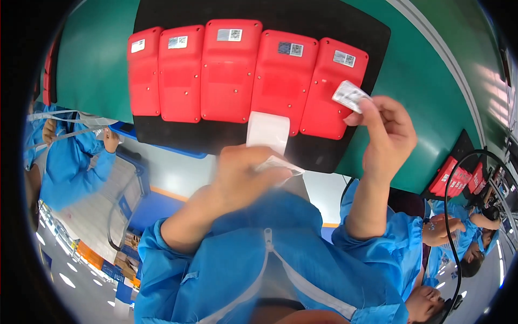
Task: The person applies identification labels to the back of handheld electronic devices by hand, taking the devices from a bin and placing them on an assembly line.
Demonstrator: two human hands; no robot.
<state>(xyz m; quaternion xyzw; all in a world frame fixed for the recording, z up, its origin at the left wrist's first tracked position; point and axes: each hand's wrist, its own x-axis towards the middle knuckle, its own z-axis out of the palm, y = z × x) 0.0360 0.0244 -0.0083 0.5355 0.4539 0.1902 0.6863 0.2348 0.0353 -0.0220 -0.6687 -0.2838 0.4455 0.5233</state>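
Observation:
Pinched between the thumb and fingers of my right hand (389,135) is a white label (349,95) with dark print. It is raised over the rightmost red casing (327,114); whether it touches the casing I cannot tell. Lower and to the left, my left hand (243,175) is closed on a strip of white label backing (268,131), blurred a little by motion. One end of the strip reaches up over the lower edge of a red casing (284,81). Several such casings lie side by side, each with small screws and a silver label near its top.
The casings rest on a black mat (178,129) over a green tabletop (94,59). More red casings (452,177) lie on another black mat at the right. A black cable (458,237) curves down there. Co-workers in blue smocks (81,167) are at both sides.

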